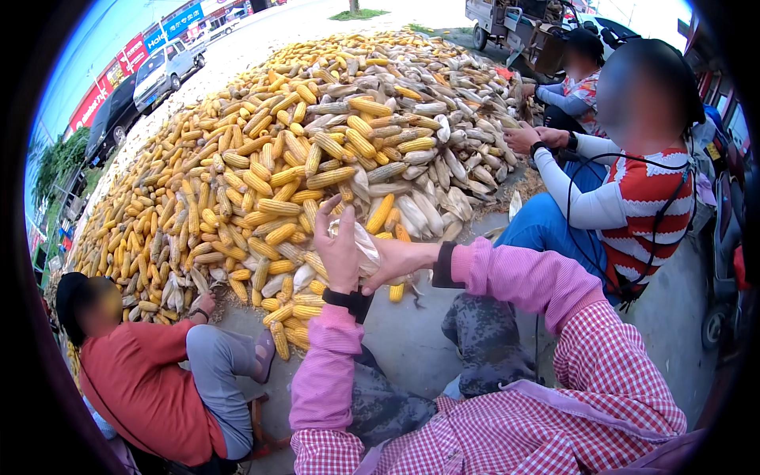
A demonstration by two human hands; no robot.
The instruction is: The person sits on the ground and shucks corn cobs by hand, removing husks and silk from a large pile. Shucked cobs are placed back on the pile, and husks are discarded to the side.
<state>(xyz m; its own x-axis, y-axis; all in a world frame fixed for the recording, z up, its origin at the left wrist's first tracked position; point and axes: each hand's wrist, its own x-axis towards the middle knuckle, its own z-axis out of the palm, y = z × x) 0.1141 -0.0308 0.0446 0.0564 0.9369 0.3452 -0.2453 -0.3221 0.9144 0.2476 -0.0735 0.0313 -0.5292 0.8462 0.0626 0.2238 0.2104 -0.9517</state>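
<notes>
An ear of corn (365, 247) in pale, papery husk is between my two hands, in front of the pile. My left hand (339, 252) grips it from the left, its fingers pointing up, with a bit of yellow showing near the fingertips. My right hand (398, 260) reaches in from the right and closes around the lower part of the same ear. Part of the ear is hidden behind my hands. Just beyond them lie bare yellow cobs (380, 214) and ears still in whitish husk (417, 214).
A large corn pile (261, 182) rises ahead, yellow cobs left, husked ears right. A person in red (154, 388) sits at the left; another in a striped top (645, 202) sits at the right, with a third person (582, 91) beyond. Vehicles (166, 73) stand farther back.
</notes>
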